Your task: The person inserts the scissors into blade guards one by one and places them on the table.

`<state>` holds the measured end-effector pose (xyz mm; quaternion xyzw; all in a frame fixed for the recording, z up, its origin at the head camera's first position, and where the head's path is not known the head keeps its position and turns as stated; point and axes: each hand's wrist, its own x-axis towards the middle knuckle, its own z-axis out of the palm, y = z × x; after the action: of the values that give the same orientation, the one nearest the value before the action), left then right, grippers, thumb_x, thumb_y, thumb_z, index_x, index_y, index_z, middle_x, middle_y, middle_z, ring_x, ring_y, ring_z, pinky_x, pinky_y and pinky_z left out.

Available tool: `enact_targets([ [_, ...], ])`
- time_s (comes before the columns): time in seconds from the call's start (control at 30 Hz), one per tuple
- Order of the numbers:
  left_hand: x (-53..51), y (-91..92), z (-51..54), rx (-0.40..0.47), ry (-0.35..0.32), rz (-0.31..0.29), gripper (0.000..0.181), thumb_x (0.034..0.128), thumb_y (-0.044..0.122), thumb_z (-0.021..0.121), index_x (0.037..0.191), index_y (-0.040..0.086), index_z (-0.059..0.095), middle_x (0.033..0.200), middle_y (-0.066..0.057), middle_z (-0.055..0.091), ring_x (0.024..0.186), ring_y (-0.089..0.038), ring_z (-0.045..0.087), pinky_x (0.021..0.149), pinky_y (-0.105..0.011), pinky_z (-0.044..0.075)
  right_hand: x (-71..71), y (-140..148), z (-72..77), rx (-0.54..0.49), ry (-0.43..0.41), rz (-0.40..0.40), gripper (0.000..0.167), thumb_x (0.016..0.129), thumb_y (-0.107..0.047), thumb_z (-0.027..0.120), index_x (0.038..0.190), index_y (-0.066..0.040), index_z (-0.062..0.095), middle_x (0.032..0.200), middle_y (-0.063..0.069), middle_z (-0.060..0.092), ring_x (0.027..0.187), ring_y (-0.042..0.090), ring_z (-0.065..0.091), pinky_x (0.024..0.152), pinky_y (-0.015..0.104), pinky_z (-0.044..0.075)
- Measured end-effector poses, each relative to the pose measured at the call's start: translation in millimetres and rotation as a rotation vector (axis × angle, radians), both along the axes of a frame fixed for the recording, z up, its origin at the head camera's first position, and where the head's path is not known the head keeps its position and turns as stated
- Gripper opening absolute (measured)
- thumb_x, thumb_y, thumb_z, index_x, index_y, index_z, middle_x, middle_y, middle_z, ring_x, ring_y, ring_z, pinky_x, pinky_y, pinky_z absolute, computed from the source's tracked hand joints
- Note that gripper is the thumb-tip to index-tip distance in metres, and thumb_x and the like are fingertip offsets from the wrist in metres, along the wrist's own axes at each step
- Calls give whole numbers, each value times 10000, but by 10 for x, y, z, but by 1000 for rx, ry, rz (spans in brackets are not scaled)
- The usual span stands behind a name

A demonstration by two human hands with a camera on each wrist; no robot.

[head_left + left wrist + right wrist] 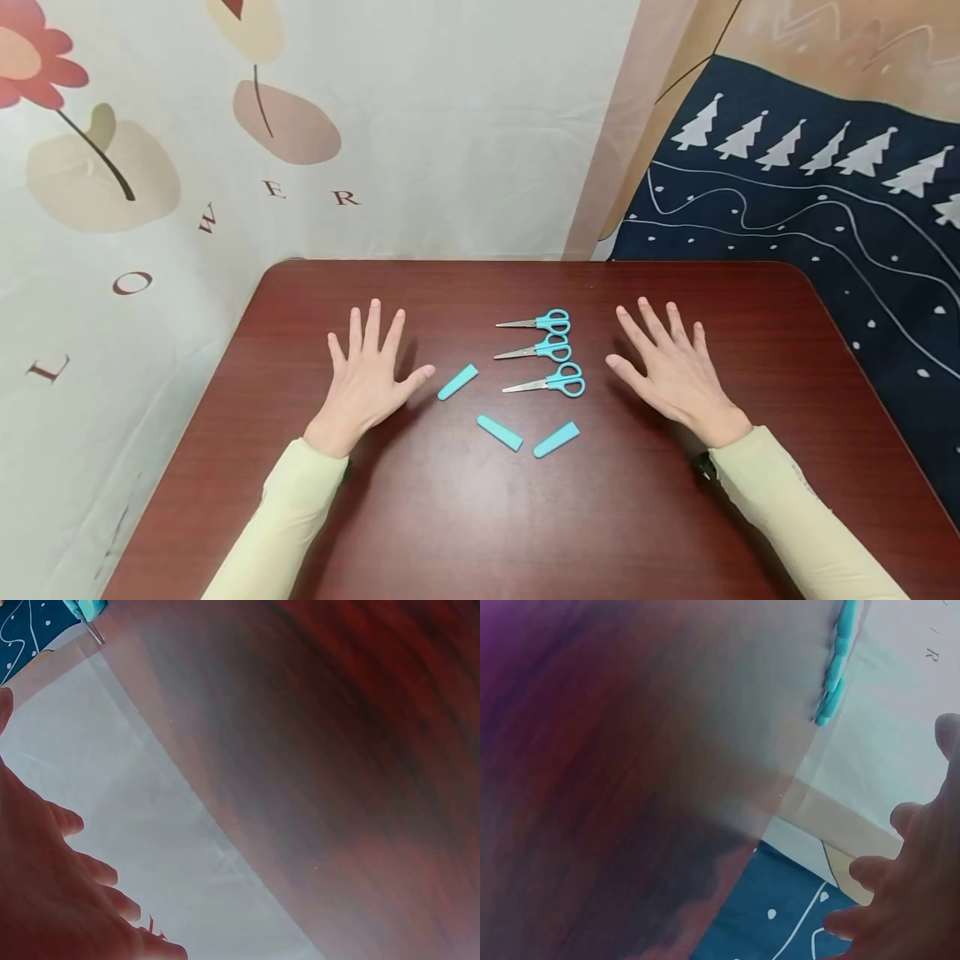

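Pale-yellow cloth sleeves (277, 521) lead to the empty, spread-fingered left hand (362, 389) and right hand (673, 369), between which lie 3 slim turquoise covers (500, 433) and 3 metal scissors (538, 351) with turquoise handles (556, 382), where any pinch should favour those handles over the bare blades (525, 387).

The tabletop (450, 542) is reddish brown, dark-grained. Three scissors (543, 348) have turquoise handles and silver blades; three caps (500, 433) are plain turquoise. Sleeves (292, 500) are pale yellow-green. Beyond the tabletop's far edge, white cloth (465, 150) bears a red flower (21, 54); past the right edge, navy cloth (825, 233) shows white trees (780, 148).
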<state>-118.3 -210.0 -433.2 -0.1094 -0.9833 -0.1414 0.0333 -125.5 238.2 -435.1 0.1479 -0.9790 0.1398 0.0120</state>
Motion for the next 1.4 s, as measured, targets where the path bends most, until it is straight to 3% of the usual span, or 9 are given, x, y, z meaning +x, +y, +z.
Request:
enact_targets([
  [0.5,-2,32,-14,25,-10,-20,984,958,729,509,1675,162,144,1729,-114,-95,1565,-419,-119,1131,-779,-21,78,-195,17,0,-24,51,794,1007,-662,472,1663,-286,230,1728,97,128,1555,478,61,1141,770,87],
  [0.9,48,82,-1,4,-32,-43,993,954,754,487,1677,172,134,1732,-135,-44,1569,-421,-87,1150,-760,9,147,-481,-7,40,-31,175,791,1001,-695,461,1648,-273,292,1716,74,193,1554,459,121,1164,726,152],
  [1.17,89,103,-7,2,-27,-61,978,960,737,498,1674,162,158,1732,-134,-30,1573,-403,-89,1152,-760,39,172,-658,-20,67,-11,294,679,1010,-544,603,1593,-240,433,1648,109,363,1518,460,262,1135,700,288],
  [1.4,146,91,-31,9,-26,-66,973,961,727,512,1672,160,167,1734,-126,-30,1573,-416,-62,1157,-754,61,179,-765,-73,83,75,398,521,990,-412,701,1447,-175,627,1522,131,536,1423,429,450,1086,638,404],
])
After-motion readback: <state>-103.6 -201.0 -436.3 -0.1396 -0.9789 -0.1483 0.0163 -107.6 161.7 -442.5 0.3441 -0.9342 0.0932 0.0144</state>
